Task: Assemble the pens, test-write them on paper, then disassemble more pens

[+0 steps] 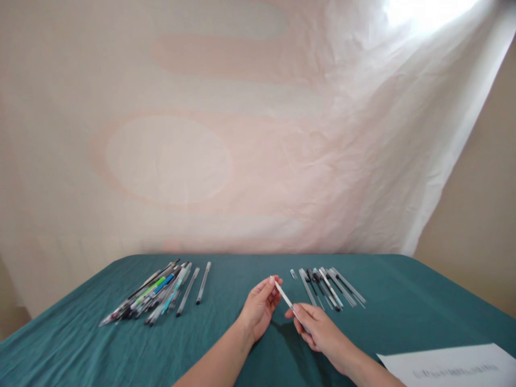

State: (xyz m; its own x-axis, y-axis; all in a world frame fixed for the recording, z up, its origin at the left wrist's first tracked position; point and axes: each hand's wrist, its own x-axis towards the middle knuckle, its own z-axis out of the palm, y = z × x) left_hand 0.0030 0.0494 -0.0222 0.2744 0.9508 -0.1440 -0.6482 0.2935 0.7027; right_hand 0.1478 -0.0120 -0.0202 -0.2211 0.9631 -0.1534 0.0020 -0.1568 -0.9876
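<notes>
Both my hands hold one thin white pen [284, 295] above the teal tablecloth [226, 333]. My left hand [260, 307] pinches its far tip with fingertips closed. My right hand [316, 327] grips the near end, fingers curled round it. A heap of mixed pens [155, 294], some green and blue, lies to the left. A row of clear and black pens [328, 287] lies just beyond my right hand, with a small cap [293, 274] beside it.
A white sheet of paper [451, 366] with a printed line lies at the near right corner of the table. A pale crumpled cloth backdrop [226, 134] hangs behind the table's far edge. Two separate clear pens [195, 289] lie right of the heap.
</notes>
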